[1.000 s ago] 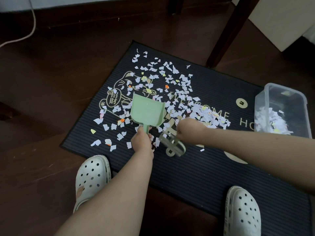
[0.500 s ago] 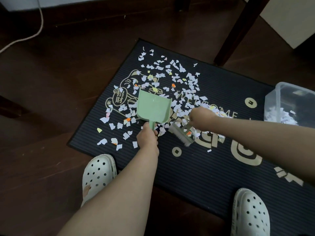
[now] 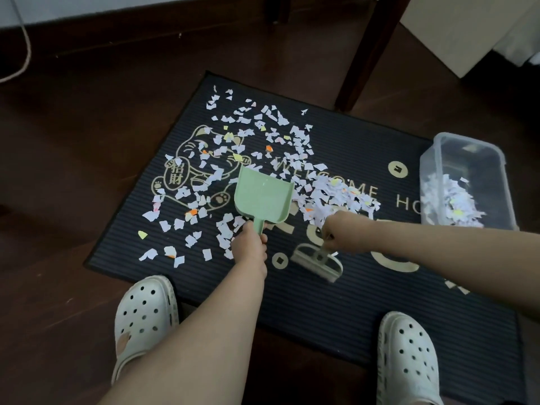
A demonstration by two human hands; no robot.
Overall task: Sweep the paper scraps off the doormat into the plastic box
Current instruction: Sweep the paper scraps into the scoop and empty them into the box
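Two white clogs [image 3: 146, 311] stand at the doormat's [image 3: 292, 302] near edge. Beyond them, the left hand [image 3: 249, 244] grips a green dustpan [image 3: 263, 197] by its handle, and the right hand [image 3: 340, 232] grips a small brush [image 3: 318, 263] just behind a heap of paper scraps [image 3: 336, 194]. Farther right sits the part-filled plastic box [image 3: 469, 140]. A hard flick could scatter scraps past the pan.

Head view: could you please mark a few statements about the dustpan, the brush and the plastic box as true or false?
1. The plastic box already holds paper scraps. True.
2. The left hand grips the green dustpan by its handle. True.
3. The dustpan is heaped with scraps. False: its pan looks bare.
4. The right hand is empty. False: it holds a small brush by its handle.
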